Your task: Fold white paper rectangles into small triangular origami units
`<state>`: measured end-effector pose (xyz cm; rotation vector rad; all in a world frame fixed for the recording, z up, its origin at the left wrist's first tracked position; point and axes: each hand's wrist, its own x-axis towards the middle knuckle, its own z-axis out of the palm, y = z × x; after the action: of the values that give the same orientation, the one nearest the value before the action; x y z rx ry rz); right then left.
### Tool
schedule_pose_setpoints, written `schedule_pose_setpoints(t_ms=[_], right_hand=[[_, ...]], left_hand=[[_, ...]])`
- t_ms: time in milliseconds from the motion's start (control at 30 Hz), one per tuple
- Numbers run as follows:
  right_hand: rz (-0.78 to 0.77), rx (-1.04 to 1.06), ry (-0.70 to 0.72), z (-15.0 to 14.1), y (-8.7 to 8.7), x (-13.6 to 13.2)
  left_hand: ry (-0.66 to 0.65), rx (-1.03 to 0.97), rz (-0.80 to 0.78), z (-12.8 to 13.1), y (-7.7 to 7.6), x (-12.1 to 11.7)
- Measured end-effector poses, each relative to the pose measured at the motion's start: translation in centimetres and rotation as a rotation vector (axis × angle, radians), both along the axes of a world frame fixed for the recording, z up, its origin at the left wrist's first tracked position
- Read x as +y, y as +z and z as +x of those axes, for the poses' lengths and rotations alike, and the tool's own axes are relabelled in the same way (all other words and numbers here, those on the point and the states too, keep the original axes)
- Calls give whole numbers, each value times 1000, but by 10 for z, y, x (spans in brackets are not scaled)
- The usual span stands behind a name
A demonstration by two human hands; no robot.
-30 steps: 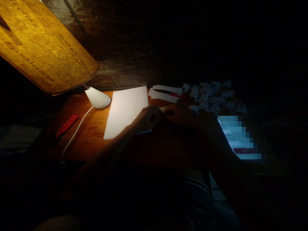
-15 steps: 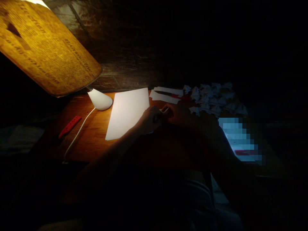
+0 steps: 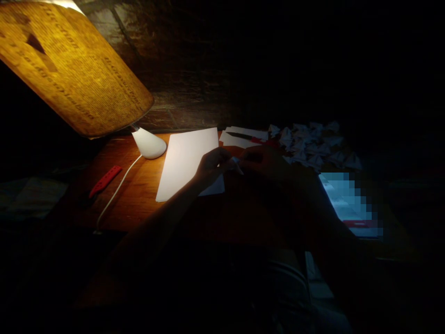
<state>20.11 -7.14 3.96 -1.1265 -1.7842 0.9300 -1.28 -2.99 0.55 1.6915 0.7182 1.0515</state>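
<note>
Small paper piece (image 3: 238,168) in hand over a lamplit desk (image 3: 135,195)

The left hand (image 3: 213,163) has its grip clamped on the piece, just past the right edge of some white paper (image 3: 187,160). The right hand (image 3: 264,161) is close against it — too dark to tell whether its grip is together or apart. Beyond lies a red-handled blade (image 3: 239,136) on paper slips (image 3: 250,131); near it sits a cluster of folded papers (image 3: 313,146). A lamp (image 3: 149,144) stands left, a red object (image 3: 106,180) near its cord (image 3: 116,191).
</note>
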Motion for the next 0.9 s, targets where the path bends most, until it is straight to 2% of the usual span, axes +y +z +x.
schedule_pose_setpoints(t_ms=[300,500,733,900], right_hand=[[-46,25,28,-3,-3,-1],[-89,54,72,-1,4,-2],[-87,34,20,-2,-6,1],[-110,41,18,-4,-6,1]], left_hand=[[-19,120,29,-2,3,-2],[1,100,61,-3,3,0],[-75,95,-5,-2,5,-3],[-78,76,-18,-1,6,-3]])
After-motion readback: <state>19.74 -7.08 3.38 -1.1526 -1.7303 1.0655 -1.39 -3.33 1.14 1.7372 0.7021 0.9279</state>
